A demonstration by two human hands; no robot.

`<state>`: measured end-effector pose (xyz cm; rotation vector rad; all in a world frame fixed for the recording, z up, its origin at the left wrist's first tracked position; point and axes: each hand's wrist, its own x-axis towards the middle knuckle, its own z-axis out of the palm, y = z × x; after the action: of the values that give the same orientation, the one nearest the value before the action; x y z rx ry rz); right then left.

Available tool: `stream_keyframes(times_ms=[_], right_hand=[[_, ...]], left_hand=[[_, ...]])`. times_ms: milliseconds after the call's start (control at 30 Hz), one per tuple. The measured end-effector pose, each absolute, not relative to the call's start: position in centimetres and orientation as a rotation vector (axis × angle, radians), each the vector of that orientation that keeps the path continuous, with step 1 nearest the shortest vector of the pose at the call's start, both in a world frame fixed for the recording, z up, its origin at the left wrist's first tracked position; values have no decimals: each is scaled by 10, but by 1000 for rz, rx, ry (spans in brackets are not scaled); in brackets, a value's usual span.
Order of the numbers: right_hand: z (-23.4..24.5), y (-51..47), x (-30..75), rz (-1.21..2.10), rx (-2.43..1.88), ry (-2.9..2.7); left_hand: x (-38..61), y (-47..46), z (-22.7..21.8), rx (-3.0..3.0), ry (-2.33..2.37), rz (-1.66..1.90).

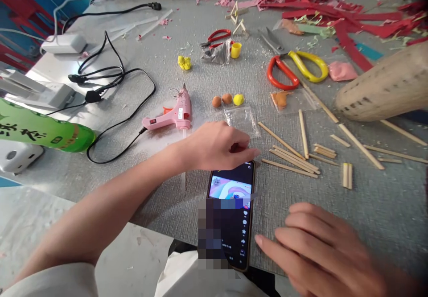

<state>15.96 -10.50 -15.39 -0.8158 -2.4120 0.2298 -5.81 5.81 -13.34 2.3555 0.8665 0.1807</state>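
A phone point(234, 230) lies on the grey table point(160, 208) at its near edge, its lit screen showing a video page; part of it is pixelated. My left hand point(222, 145) rests over the phone's top end, fingers curled under and mostly hidden. Whatever it may hold is out of sight. To the right of the phone, my right hand point(321, 248) hovers with fingers stretched, the index tip beside the phone's edge and nothing held. Just beyond my left hand lie a clear plastic bag point(242, 119), two brown clay balls point(216, 102) and a yellow ball point(238, 99).
A pink glue gun point(172, 116) with a black cord lies left, near a green bottle point(43, 127). Wooden sticks point(294, 159) spread right, below scissors point(282, 72) and a tan cylinder point(377, 83). Pliers point(219, 35), a yellow cup point(236, 50) and red paper strips point(307, 2) lie farther back.
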Motion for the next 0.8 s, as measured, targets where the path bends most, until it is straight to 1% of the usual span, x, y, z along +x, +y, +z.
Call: stream_keyframes(times_ms=[67,133,467,600,800], right_hand=[[-157,-99,160,224,-660,-2460],[-161,-96,161,233,-638,-2501],[-163,-95,159,257,-689,-2536],[-158,-93,159,238,-644,-2503],[-151,-91,155,265,-713,-2529]], left_hand=[[-58,58,-133,2350,867,178],[-57,58,-132,2347,869,177],[-59,58,-132,2358,866,181],[-58,58,-132,2356,871,169],[-59,61,-133,2329,848,192]])
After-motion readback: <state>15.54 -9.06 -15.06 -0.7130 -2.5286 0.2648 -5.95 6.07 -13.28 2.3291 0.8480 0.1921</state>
